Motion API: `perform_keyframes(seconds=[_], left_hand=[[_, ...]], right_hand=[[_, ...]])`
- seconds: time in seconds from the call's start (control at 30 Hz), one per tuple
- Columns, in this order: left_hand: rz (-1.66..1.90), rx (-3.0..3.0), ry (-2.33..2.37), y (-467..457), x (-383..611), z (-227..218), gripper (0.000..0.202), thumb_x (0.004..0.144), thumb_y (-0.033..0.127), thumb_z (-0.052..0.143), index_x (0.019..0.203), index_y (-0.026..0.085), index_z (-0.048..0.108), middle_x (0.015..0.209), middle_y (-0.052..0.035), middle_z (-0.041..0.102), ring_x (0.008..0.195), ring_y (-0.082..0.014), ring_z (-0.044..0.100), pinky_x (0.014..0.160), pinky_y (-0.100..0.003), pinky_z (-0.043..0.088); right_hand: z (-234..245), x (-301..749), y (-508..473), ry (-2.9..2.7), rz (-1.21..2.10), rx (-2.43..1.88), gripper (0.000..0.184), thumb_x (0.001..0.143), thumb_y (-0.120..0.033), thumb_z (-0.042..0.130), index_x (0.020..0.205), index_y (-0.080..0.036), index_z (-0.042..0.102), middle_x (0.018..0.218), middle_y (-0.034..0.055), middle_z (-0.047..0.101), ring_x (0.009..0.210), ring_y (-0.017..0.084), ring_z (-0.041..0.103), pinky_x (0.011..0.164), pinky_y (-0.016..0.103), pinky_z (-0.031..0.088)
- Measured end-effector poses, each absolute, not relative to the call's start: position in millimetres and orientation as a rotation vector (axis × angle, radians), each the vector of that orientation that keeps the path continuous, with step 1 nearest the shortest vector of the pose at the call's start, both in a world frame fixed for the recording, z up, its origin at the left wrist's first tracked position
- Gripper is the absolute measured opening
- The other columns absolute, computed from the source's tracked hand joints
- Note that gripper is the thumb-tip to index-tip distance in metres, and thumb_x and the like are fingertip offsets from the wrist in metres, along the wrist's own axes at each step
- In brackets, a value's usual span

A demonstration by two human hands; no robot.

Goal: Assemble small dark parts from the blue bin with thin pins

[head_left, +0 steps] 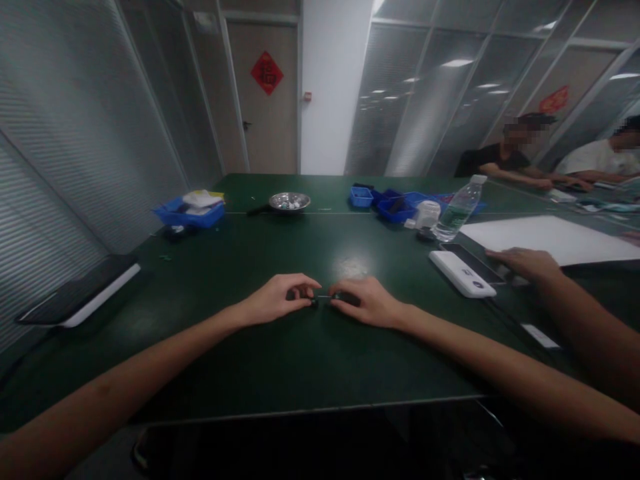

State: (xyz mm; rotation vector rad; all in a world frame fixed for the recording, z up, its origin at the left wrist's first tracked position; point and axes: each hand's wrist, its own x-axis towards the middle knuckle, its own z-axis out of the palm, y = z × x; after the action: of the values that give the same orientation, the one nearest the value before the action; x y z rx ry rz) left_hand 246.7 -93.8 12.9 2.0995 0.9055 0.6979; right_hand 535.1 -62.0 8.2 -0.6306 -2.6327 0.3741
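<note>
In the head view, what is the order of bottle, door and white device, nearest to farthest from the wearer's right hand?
1. White device: right of the right hand.
2. Bottle: farther across the table, also right.
3. Door: beyond the table, to the left.

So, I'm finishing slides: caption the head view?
A thin rod between left hand and right hand, over a green table.

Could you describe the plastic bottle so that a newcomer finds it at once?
On the green table, look beyond the wearer's right hand to the blue trays. The bottle stands right of a pale tub, taller than its neighbours, see-through with a greenish label.
</note>
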Motion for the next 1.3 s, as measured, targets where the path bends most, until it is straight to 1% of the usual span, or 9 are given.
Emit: perform_keyframes(seconds=[0.1, 0.23, 0.4, 0.53, 0.73, 0.87, 1.07, 1.2, 1.3], left_hand=[[0.726, 2.156, 0.93, -100, 250, 13, 0.033, 0.096, 0.028, 0.067, 0.129, 0.021, 0.067, 0.11, -0.0059, 0.069, 0.088, -0.0163, 0.065, 0.08, -0.031, 0.054], [0.731, 2.23, 0.956, -99, 246, 13, 0.032, 0.097, 0.027, 0.065, 0.128, 0.021, 0.067, 0.108, -0.0057, 0.068, 0.092, -0.0177, 0.064, 0.083, -0.032, 0.052], [0.735, 2.258, 0.955, -99, 247, 10, 0.033, 0.095, 0.026, 0.066, 0.128, 0.021, 0.067, 0.106, -0.0057, 0.067, 0.093, -0.0183, 0.064, 0.083, -0.032, 0.051], [0.739, 2.234, 0.913, -100, 249, 7, 0.034, 0.096, 0.026, 0.067, 0.13, 0.022, 0.066, 0.106, -0.0064, 0.067, 0.091, -0.0185, 0.063, 0.082, -0.032, 0.052], [0.746, 2.194, 0.88, -103, 252, 7, 0.036, 0.096, 0.025, 0.068, 0.131, 0.022, 0.065, 0.111, -0.0066, 0.068, 0.094, -0.019, 0.064, 0.086, -0.035, 0.053], [0.754, 2.192, 0.898, -103, 254, 6, 0.035, 0.095, 0.023, 0.068, 0.13, 0.021, 0.065, 0.109, -0.0061, 0.068, 0.092, -0.0184, 0.064, 0.085, -0.034, 0.053], [0.744, 2.2, 0.871, -101, 257, 4, 0.033, 0.096, 0.024, 0.068, 0.129, 0.021, 0.066, 0.108, -0.0061, 0.068, 0.092, -0.0186, 0.064, 0.084, -0.033, 0.053], [0.729, 2.168, 0.852, -102, 260, 5, 0.036, 0.096, 0.026, 0.069, 0.132, 0.022, 0.064, 0.114, -0.0065, 0.069, 0.094, -0.0189, 0.065, 0.085, -0.034, 0.053], [0.734, 2.135, 0.855, -102, 260, 5, 0.044, 0.094, 0.026, 0.071, 0.136, 0.024, 0.061, 0.118, -0.0073, 0.067, 0.094, -0.0189, 0.065, 0.085, -0.035, 0.054]], right_hand=[[10, 536, -64, -2.63, 0.359, -0.599, 0.025, 0.103, -0.037, 0.056, 0.118, -0.019, 0.066, 0.097, 0.0045, 0.073, 0.073, 0.014, 0.065, 0.068, 0.027, 0.046], [10, 537, -64, -2.617, 0.346, -0.583, 0.025, 0.102, -0.035, 0.056, 0.117, -0.018, 0.066, 0.094, 0.0047, 0.073, 0.071, 0.014, 0.063, 0.066, 0.026, 0.045], [13, 535, -66, -2.676, 0.376, -0.587, 0.026, 0.104, -0.038, 0.053, 0.116, -0.019, 0.067, 0.091, 0.0042, 0.073, 0.066, 0.013, 0.061, 0.063, 0.026, 0.044], [14, 534, -66, -2.71, 0.393, -0.617, 0.029, 0.105, -0.04, 0.05, 0.118, -0.02, 0.067, 0.095, 0.0051, 0.074, 0.069, 0.014, 0.063, 0.065, 0.027, 0.044], [13, 534, -66, -2.692, 0.464, -0.608, 0.031, 0.107, -0.041, 0.05, 0.123, -0.019, 0.065, 0.097, 0.0055, 0.074, 0.074, 0.015, 0.066, 0.069, 0.027, 0.048], [13, 533, -66, -2.724, 0.424, -0.597, 0.03, 0.107, -0.041, 0.049, 0.12, -0.02, 0.066, 0.1, 0.0056, 0.074, 0.078, 0.016, 0.067, 0.072, 0.028, 0.048], [11, 531, -66, -2.759, 0.413, -0.575, 0.032, 0.109, -0.042, 0.046, 0.123, -0.02, 0.064, 0.105, 0.0066, 0.074, 0.081, 0.016, 0.068, 0.073, 0.028, 0.048], [10, 529, -65, -2.766, 0.426, -0.573, 0.033, 0.109, -0.043, 0.045, 0.123, -0.019, 0.063, 0.105, 0.0073, 0.074, 0.079, 0.016, 0.068, 0.071, 0.027, 0.048], [8, 529, -64, -2.723, 0.417, -0.628, 0.033, 0.109, -0.042, 0.045, 0.125, -0.02, 0.062, 0.104, 0.0073, 0.074, 0.077, 0.016, 0.068, 0.07, 0.028, 0.047]])
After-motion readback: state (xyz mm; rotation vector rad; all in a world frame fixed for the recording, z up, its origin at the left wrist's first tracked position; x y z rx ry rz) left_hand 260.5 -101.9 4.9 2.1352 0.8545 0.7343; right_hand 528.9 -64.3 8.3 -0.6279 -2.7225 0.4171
